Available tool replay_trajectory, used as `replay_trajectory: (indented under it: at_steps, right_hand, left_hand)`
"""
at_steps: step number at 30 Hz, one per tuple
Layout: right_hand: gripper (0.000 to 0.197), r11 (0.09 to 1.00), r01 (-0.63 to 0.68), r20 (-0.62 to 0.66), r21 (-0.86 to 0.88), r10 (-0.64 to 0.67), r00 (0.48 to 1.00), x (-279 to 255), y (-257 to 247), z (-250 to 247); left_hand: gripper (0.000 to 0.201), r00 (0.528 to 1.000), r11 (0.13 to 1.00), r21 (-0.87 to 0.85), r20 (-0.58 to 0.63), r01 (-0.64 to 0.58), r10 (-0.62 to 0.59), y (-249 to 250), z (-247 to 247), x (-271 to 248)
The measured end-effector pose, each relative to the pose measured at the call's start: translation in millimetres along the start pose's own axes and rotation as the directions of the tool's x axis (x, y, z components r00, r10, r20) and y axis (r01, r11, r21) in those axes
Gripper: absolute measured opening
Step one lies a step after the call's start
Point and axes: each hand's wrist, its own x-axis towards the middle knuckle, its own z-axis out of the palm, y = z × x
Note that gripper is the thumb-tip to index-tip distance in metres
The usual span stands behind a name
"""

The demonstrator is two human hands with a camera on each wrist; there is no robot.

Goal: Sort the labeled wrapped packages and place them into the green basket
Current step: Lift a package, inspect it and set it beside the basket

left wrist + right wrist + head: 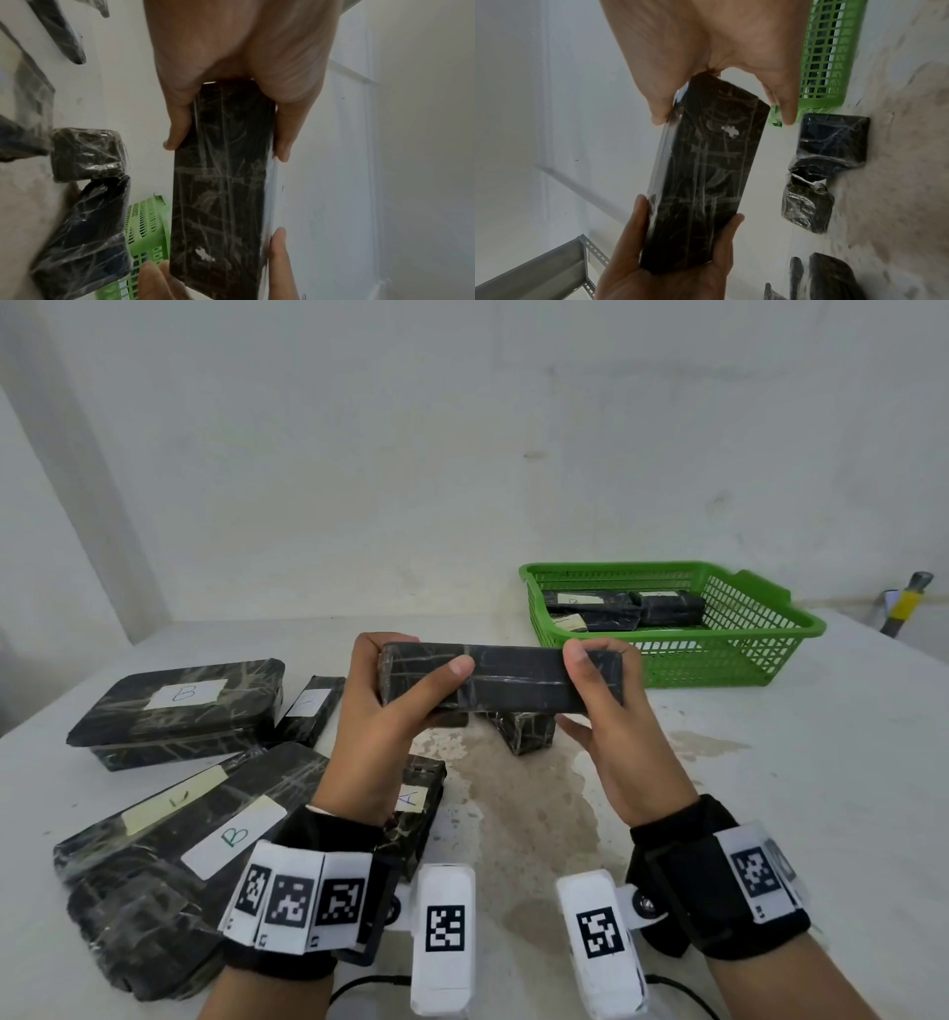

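Both hands hold one long black package (500, 677) level above the bench (770, 788); the left hand (380, 711) has its grip closed round the left end, thumb across the near face and fingers curled behind; the right hand (616, 726) grips the right end the same way, thumb on top and fingers behind. In the left wrist view the package (221, 182) runs lengthwise away from the palm, and the right hand's fingertips (279, 243) show at its far end; no label shows on any face in view, so its letter cannot be told.

Under the package two small packages (524, 726) sit on the bench, mostly hidden by it; their labels are not visible. A package marked A (416, 803) lies partly behind the left wrist.

The basket (739, 654) stands behind and right of the grip, near the right hand, and already has black packages (616, 608) in it; their labels are too small to read. To the left lie a package marked B (179, 711), a narrow one (310, 708) with an unclear label, and a near stack (195, 839) marked B and another letter I cannot make out. Bare bench lies between the right hand and the basket's front wall; the bench ends at the back wall just behind the basket.
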Motion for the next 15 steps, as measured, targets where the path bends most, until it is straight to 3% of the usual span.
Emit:
replay_trajectory:
  at_steps: [4,6,10,15]
  right_hand:
    - [0.054,0.990,-0.127,0.029,0.056,0.125,0.992,0.8,-3.0,0.4]
    - [0.055,0.979,-0.167,0.005,0.114,0.168,0.986,1.6,-6.8,0.6]
    - [0.025,0.961,-0.139,-0.015,0.240,0.147,0.989,3.4,-8.0,-2.6]
    - [0.057,0.956,-0.121,0.054,0.268,0.111,0.992,2.8,-8.6,-4.7]
  left_hand:
    - [0.044,1.000,0.999,-0.047,-0.012,-0.005,0.005,-0.6,-3.5,4.1]
    - [0.057,1.000,0.998,-0.055,-0.015,-0.010,0.009,-1.4,-5.0,5.0]
    - [0.088,0.998,0.998,-0.066,-0.065,0.011,-0.015,-2.1,-6.1,6.5]
    - [0.080,0.987,0.991,-0.134,-0.159,0.010,-0.032,1.3,-4.4,6.6]
